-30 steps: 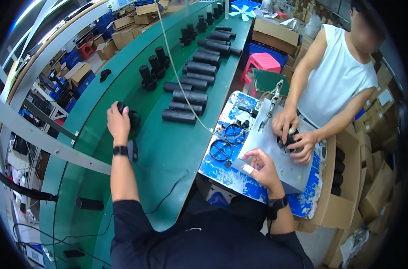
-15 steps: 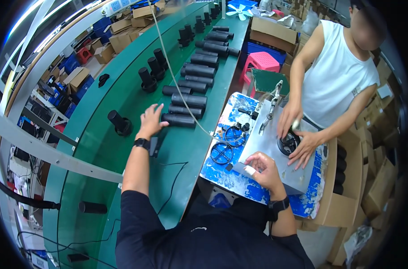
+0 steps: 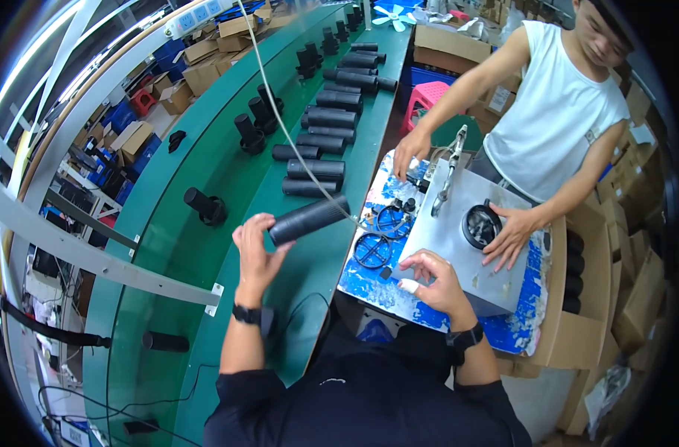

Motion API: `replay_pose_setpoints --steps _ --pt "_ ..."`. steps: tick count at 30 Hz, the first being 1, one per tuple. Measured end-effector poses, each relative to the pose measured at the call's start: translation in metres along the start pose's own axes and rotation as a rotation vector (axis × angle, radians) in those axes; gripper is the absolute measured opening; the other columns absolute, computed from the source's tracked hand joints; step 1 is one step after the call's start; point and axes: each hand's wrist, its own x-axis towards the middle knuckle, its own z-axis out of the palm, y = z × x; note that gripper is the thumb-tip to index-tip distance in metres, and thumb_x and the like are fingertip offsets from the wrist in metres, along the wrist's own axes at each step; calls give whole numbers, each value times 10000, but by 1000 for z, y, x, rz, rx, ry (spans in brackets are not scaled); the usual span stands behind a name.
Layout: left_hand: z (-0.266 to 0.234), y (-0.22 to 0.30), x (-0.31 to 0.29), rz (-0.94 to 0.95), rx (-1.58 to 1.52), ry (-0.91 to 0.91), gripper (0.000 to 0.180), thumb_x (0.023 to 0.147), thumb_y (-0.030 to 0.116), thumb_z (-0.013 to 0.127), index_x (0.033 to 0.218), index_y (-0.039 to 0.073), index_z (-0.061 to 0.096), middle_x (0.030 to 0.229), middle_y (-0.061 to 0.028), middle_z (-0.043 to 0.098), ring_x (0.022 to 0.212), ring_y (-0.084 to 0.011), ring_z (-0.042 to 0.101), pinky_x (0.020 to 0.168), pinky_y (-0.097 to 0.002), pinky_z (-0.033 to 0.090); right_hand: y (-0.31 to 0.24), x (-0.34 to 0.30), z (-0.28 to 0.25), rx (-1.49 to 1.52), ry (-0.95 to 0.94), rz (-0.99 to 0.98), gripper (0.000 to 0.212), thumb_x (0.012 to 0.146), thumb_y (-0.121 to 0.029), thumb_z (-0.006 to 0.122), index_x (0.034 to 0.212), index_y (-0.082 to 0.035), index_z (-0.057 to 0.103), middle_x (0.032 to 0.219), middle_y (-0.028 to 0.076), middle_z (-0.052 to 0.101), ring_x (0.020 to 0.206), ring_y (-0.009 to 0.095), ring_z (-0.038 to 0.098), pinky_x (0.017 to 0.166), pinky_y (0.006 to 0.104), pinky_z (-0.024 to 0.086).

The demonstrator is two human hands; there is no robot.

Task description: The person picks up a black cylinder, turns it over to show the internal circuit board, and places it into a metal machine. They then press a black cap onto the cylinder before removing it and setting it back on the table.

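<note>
My left hand (image 3: 254, 253) grips one end of a black ribbed tube (image 3: 308, 221), raised and tilted over the green bench. Its far end points up toward the small work table. Over the near edge of that table hovers my right hand (image 3: 435, 281), fingers loosely curled and apart, with nothing in it. White tape wraps its thumb. Close to it are black ring-shaped parts with crossed spokes (image 3: 372, 250) and a grey metal box-like fixture (image 3: 444, 237). A black round part (image 3: 482, 226) sits on the fixture, touched by a co-worker's hand (image 3: 512, 232).
More black tubes (image 3: 315, 170) lie in a row along the green bench (image 3: 239, 246). Several black flanged tubes (image 3: 205, 205) stand on the conveyor. A pale hose (image 3: 280, 119) hangs across the view. The co-worker's other hand (image 3: 412, 156) reaches beside the metal clamp (image 3: 449, 175). Cardboard boxes (image 3: 578, 350) stand right.
My left hand has taken hold of the nearest tube and lifted it off the bench. The co-worker moved one hand from the round part to the table's far side. My right hand stays nearly still.
</note>
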Motion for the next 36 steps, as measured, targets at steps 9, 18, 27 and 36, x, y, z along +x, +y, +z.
replay_pose_setpoints --steps 9,18,27,36 --pt "-35 145 -26 92 -301 31 739 706 87 983 1349 140 623 1171 -100 559 997 -311 597 872 -449 508 6 -13 68 683 -272 322 503 983 -257 793 1422 -64 642 1132 73 739 851 167 701 767 317 581" --pt "8 148 -44 602 -501 -135 595 783 247 898 1328 267 660 1133 -62 570 973 -315 627 892 -532 507 -18 -36 53 1313 -54 731 470 1058 -381 713 1376 -54 599 1170 122 719 940 173 704 790 297 587" --pt "96 42 -86 -367 338 -480 775 931 406 804 1594 138 505 1686 -210 359 1604 -490 228 1275 -724 88 -17 -73 1 693 147 278 704 959 -537 791 1402 -57 528 1191 144 722 900 121 694 608 208 505" --pt "157 -30 3 -143 194 -298 768 987 486 730 1622 145 467 1748 -144 274 1614 -469 218 1236 -793 72 -18 -80 13 977 184 329 792 959 -651 737 1434 -56 518 1211 156 722 849 113 688 561 197 483"
